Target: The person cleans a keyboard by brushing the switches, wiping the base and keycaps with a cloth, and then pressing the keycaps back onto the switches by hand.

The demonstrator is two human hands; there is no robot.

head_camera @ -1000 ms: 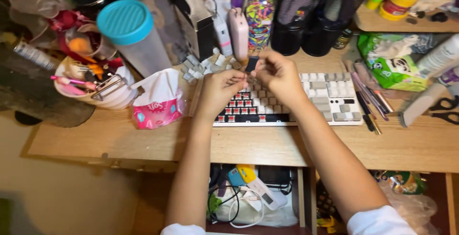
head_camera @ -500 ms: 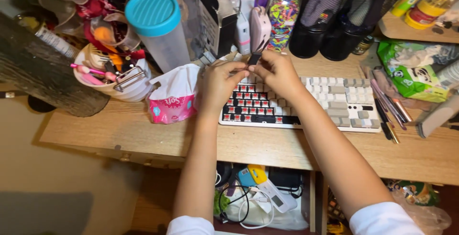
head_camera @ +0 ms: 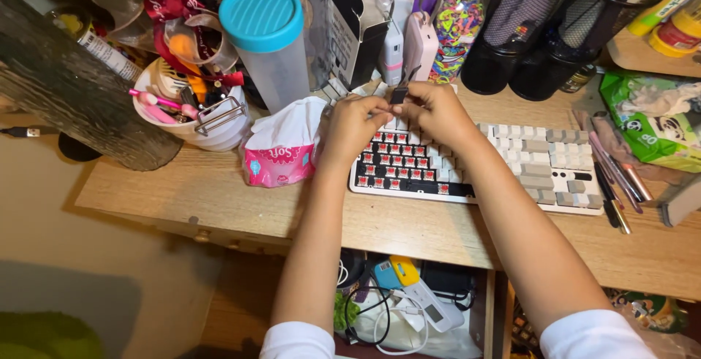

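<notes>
Both my hands meet above the back left part of a white keyboard (head_camera: 540, 165). My right hand (head_camera: 439, 114) pinches a small black keycap puller (head_camera: 399, 96) and holds it upright. The fingertips of my left hand (head_camera: 354, 127) close on the puller's lower end; whatever sits between them is hidden. The keyboard's left half has no caps and shows rows of red switches (head_camera: 398, 162). Grey and white caps remain on the right half. Several loose keycaps (head_camera: 342, 90) lie behind my left hand.
A pink tissue pack (head_camera: 281, 151) lies left of the keyboard, beside a white cup of tools (head_camera: 193, 129) and a blue-lidded container (head_camera: 266, 37). Black mesh holders (head_camera: 511, 34) stand behind. Pens (head_camera: 613, 180) and a green packet (head_camera: 653, 121) lie right. An open drawer (head_camera: 401, 308) holds cables.
The view has shifted, so the desk sits further right and slightly lower in frame. My hands stay together on the puller above the keyboard's back edge, barely moving relative to it.
</notes>
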